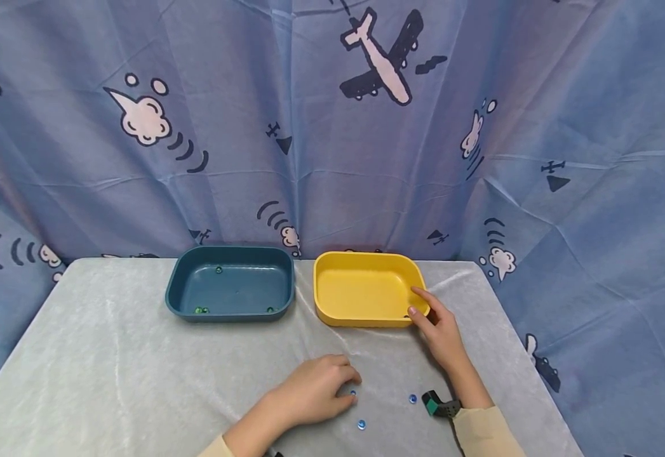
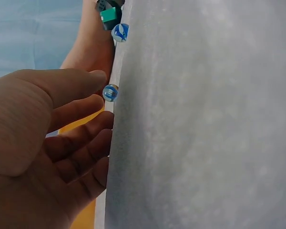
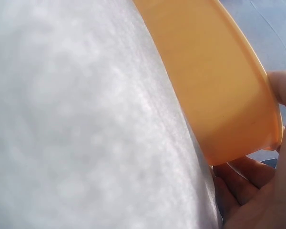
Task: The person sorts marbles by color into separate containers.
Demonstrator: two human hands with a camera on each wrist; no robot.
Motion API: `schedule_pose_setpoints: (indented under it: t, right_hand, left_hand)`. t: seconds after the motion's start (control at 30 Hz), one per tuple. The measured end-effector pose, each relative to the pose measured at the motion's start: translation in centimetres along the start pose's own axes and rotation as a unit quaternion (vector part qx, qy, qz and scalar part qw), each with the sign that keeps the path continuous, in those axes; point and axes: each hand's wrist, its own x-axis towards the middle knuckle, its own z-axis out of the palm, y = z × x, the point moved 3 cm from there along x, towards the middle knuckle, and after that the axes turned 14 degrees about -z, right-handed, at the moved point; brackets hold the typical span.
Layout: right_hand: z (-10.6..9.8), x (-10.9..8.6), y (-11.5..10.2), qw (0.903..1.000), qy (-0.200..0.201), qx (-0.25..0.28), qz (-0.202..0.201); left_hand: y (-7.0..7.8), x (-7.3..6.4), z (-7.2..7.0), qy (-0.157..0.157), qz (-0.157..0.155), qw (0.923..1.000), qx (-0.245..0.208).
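Observation:
My left hand (image 1: 321,388) is low over the cloth, its fingers loosely bent around a blue marble (image 1: 353,393). In the left wrist view that marble (image 2: 110,93) sits just past the thumb tip and index fingertip. Two more blue marbles lie nearby, one in front (image 1: 361,424) and another to the right (image 1: 413,398). At the near right corner of the yellow box (image 1: 366,322), my right hand (image 1: 442,330) reaches its thumb and index finger over the rim. A small dark spot (image 1: 406,316) shows beside the thumb. The right wrist view has the other fingers outside the box wall (image 3: 219,95).
Left of the yellow box stands a teal box (image 1: 229,317) with several green marbles (image 1: 202,310) in it. Pale cloth (image 1: 109,362) covers the table. A patterned blue curtain (image 1: 241,82) hangs behind and beside it. A black wrist strap (image 1: 441,406) is on the right wrist.

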Motion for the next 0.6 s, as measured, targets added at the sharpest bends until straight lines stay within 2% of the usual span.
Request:
schedule_pose_setpoints:
  t: [0.6]
  right_hand:
    - [0.10, 0.00, 0.09, 0.9999, 0.002, 0.007, -0.009]
  left_hand:
    - [-0.56, -0.21, 0.60, 0.003, 0.014, 0.9998, -0.015]
